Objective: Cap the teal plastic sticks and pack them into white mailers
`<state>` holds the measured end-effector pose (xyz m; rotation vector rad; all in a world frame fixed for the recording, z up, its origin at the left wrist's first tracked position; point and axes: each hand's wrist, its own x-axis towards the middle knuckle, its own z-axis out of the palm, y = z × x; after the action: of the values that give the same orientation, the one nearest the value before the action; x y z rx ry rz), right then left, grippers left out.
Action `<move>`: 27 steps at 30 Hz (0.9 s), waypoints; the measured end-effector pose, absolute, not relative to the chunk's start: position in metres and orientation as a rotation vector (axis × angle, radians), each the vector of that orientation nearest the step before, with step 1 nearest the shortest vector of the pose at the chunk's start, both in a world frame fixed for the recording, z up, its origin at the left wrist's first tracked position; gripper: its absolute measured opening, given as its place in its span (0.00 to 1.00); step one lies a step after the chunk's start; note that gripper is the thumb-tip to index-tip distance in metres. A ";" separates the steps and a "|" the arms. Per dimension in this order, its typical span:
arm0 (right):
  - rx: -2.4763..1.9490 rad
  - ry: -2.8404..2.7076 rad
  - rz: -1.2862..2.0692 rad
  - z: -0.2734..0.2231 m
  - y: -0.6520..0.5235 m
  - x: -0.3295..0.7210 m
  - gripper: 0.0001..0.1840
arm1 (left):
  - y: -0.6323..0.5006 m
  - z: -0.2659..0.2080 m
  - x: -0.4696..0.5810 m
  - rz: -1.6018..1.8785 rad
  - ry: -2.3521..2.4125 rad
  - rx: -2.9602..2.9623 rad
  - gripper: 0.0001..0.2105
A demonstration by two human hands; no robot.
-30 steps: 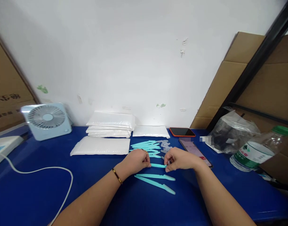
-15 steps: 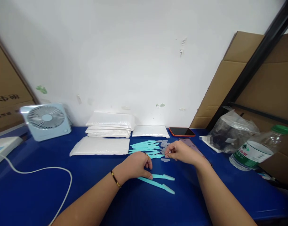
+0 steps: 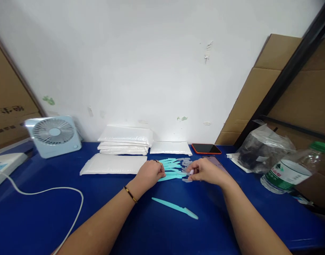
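My left hand (image 3: 152,173) is closed at the left side of a pile of turquoise eyebrow razors (image 3: 170,163), its fingers around the handle of one razor whose blade end points right. My right hand (image 3: 205,172) is pinched at that blade end, among small clear blade covers (image 3: 186,161); it appears to grip one cover, mostly hidden by the fingers. Nearer to me, a single turquoise razor (image 3: 173,205) lies on the blue table (image 3: 157,233), its blade end to the right.
White padded packets (image 3: 125,136) are stacked by the wall, with other packets (image 3: 113,164) in front and beside them. A small fan (image 3: 55,134) and a white cable (image 3: 80,198) are on the left. Phones (image 3: 206,148), a plastic bag (image 3: 263,147) and a water bottle (image 3: 288,173) stand right.
My left hand has moved up and left from the two front razors to the pile. One of those two razors has left its place. My right hand has barely shifted.
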<state>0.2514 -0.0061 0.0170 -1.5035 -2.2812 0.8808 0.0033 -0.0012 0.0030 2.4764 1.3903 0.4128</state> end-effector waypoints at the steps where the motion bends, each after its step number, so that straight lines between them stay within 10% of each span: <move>1: -1.479 -2.271 0.891 0.016 -0.006 0.249 0.18 | -0.001 0.003 0.004 0.417 1.382 2.488 0.07; 14: -1.548 -2.143 0.550 0.018 0.002 0.251 0.17 | -0.017 0.008 0.003 0.454 1.171 2.461 0.20; 27: -1.286 -2.147 1.217 0.031 -0.022 0.238 0.22 | -0.022 0.006 0.005 0.470 1.167 2.024 0.11</move>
<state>0.2384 -0.0220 0.0308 -1.2856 -2.1471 1.2170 0.0046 -0.0215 0.0065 2.0241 1.1671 0.4696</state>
